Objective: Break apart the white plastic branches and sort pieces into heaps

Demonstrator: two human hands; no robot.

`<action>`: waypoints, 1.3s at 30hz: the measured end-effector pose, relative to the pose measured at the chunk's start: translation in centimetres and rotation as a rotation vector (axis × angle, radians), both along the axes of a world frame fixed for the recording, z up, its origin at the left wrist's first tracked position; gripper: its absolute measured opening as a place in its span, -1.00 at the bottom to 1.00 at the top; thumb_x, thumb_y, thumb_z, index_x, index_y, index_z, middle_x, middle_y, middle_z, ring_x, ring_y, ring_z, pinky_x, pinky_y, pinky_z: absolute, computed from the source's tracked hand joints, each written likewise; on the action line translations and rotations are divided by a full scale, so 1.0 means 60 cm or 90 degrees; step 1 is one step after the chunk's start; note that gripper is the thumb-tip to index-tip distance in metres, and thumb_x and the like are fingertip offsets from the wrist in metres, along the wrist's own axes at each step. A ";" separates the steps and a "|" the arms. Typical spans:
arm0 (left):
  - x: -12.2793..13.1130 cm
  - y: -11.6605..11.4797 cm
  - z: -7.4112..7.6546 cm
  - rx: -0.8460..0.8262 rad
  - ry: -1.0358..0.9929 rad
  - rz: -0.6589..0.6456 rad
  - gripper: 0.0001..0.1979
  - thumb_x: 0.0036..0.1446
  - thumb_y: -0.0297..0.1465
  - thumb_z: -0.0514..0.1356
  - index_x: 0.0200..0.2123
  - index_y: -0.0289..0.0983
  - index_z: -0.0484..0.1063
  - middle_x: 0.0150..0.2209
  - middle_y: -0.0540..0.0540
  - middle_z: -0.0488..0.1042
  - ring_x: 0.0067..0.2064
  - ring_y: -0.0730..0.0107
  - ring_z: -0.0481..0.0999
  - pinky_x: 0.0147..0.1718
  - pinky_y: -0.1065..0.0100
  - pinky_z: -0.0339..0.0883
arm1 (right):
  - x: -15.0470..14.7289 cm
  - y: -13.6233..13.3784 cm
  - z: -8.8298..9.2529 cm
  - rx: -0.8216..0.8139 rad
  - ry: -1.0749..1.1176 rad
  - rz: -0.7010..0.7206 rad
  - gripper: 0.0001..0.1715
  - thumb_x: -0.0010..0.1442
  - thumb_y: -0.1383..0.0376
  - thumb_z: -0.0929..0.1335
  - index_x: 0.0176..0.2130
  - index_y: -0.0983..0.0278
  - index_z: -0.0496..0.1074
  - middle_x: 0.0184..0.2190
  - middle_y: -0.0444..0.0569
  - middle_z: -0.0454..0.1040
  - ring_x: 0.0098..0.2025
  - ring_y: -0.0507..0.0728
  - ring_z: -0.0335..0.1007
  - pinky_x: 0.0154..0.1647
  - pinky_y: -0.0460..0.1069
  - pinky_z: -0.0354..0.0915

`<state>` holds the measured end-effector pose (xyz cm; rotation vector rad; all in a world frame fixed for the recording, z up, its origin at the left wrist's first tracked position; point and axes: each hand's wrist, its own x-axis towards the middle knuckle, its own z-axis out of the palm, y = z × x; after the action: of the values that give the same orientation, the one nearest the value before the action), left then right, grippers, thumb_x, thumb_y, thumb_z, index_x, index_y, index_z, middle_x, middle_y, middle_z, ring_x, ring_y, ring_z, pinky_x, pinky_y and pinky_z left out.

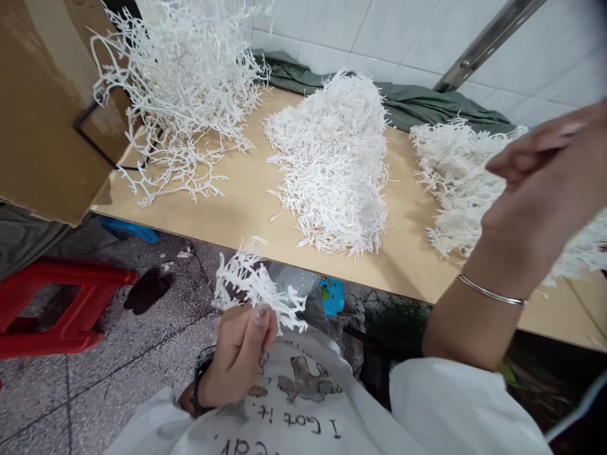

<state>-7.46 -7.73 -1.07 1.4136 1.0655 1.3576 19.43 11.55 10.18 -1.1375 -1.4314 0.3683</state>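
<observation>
My left hand (244, 351), low in front of my shirt, pinches a white branching, coral-like piece (251, 284) between thumb and fingers. The piece's thin twigs spread upward just off the table's front edge. Raised at the right, my right hand (545, 148) is slightly blurred, its fingers curled together; whatever may be in them is hidden. Beneath and behind it lies a heap of white branched pieces (467, 183). A denser heap of small white twigs (336, 170) covers the middle of the table (241, 208).
Larger tangled white branches (184, 95) pile up at the left beside a cardboard box (52, 114) and a black wire frame (95, 142). Green cloth (417, 104) lies along the tiled wall, near a metal post (488, 44). A red stool (61, 303) stands on the floor.
</observation>
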 end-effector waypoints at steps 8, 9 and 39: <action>0.017 0.019 0.010 -0.017 0.009 -0.020 -0.56 0.39 -0.34 -0.11 -0.58 -0.26 0.16 -0.64 0.03 0.12 -0.61 0.51 0.09 -0.58 0.35 0.02 | -0.017 0.000 -0.084 -0.036 -0.402 -0.028 -0.83 0.15 0.38 0.36 -0.19 0.20 0.39 -0.25 0.01 0.42 -0.27 0.14 0.23 -0.18 0.06 0.08; 0.018 0.021 0.012 -0.020 0.017 -0.022 -0.56 0.39 -0.34 -0.11 -0.58 -0.26 0.16 -0.64 0.03 0.12 -0.61 0.51 0.10 -0.58 0.36 0.02 | -0.025 -0.006 -0.082 0.008 -0.420 -0.057 -0.93 0.22 0.32 0.32 -0.26 0.19 0.41 -0.31 -0.01 0.42 -0.29 0.13 0.21 -0.15 0.08 0.05; 0.019 0.028 0.027 0.062 -0.001 -0.207 -0.61 0.37 -0.33 -0.11 -0.55 -0.25 0.11 -0.64 0.06 0.07 -0.62 0.53 0.11 -0.59 0.43 0.03 | -0.151 -0.158 -0.040 -0.422 0.190 0.632 -0.34 0.32 0.08 0.21 -0.67 0.27 -0.11 -0.84 -0.30 -0.20 -0.79 -0.13 -0.32 -0.73 -0.10 -0.15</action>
<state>-6.33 -6.06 0.53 1.5775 0.7369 1.1852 10.37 2.07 7.80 -0.7161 -1.5529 1.7311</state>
